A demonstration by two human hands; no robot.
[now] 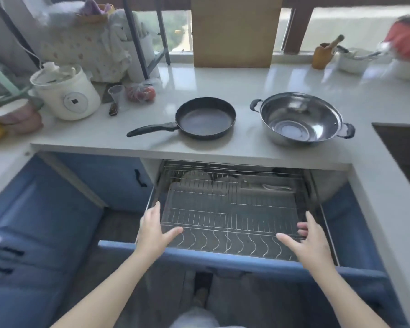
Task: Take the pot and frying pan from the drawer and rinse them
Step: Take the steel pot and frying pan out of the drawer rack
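- You are looking down at a pale, glossy countertop (223,76) with a blue-fronted drawer (223,255) pulled open below it.
- The frying pan (205,118) sits on the countertop, left of centre. It is round, shallow and black inside and out, with a long black handle pointing left and slightly toward you, reaching near the counter's front edge.
- The pot (301,118) stands on the countertop just right of the pan, apart from it. It is a wide, deep, shiny steel bowl shape with two small black side handles (one at its upper left, one at its lower right), and its inside reflects light.
- Inside the drawer is a wire dish rack (230,209); white dishes sit at its back, partly hidden under the counter.
- Your left hand (153,229) is over the drawer's near left corner, fingers straight and together, thumb spread out to the right, holding nothing.
- Your right hand (310,240) is over the drawer's near right side, fingers loosely extended, thumb spread to the left, also holding nothing. Whether either hand touches the rack cannot be told.
- A white electric cooker (69,95) stands at the counter's left, and a dark sink (402,147) opens at the right edge.
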